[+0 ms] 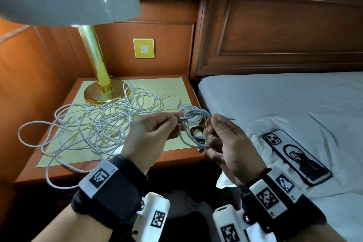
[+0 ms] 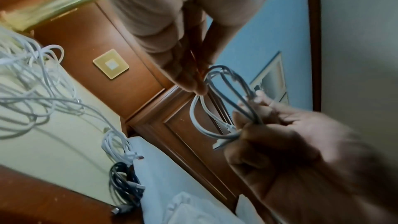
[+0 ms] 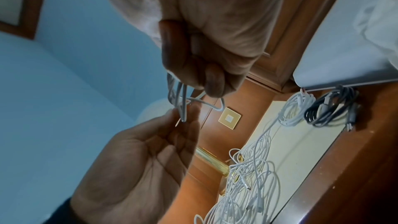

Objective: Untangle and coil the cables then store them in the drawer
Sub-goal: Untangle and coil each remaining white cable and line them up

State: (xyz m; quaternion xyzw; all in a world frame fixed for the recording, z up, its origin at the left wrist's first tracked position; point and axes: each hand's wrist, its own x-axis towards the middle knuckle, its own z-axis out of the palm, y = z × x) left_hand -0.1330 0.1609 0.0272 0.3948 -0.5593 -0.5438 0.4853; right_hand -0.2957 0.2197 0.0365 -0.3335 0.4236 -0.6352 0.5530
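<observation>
Head view: right hand (image 1: pixel 225 143) grips a small white coil (image 1: pixel 193 124), fingers curled round the bundled loops, held in the air above the table's (image 1: pixel 176 155) near right corner. Left hand (image 1: pixel 151 129) pinches the coil's free end at its left side, thumb against fingertips. Loose white tangle (image 1: pixel 88 124) sprawls over the table by the lamp (image 1: pixel 98 84); a dark coiled cable (image 1: pixel 196 132) lies under the hands. Phone (image 1: pixel 296 155) on the bed (image 1: pixel 275 100). No drawer visible. Left wrist view: coil loops (image 2: pixel 217 108) stand roughly upright between the two hands; the pinching fingers (image 2: pixel 193 84) sit at the top, the right hand's grip at the bottom right. A finished white coil (image 2: pixel 118 144) and the dark one (image 2: pixel 124 181) lie at the table edge, just beside each other. Right wrist view: the tail (image 3: pixel 183 111) crosses the loops' long axis and hangs toward the left hand's fingers. Judgement: wrapping the tail round the bundle is the step in hand; the left hand is the nearer to lead it, passing across the loops.
</observation>
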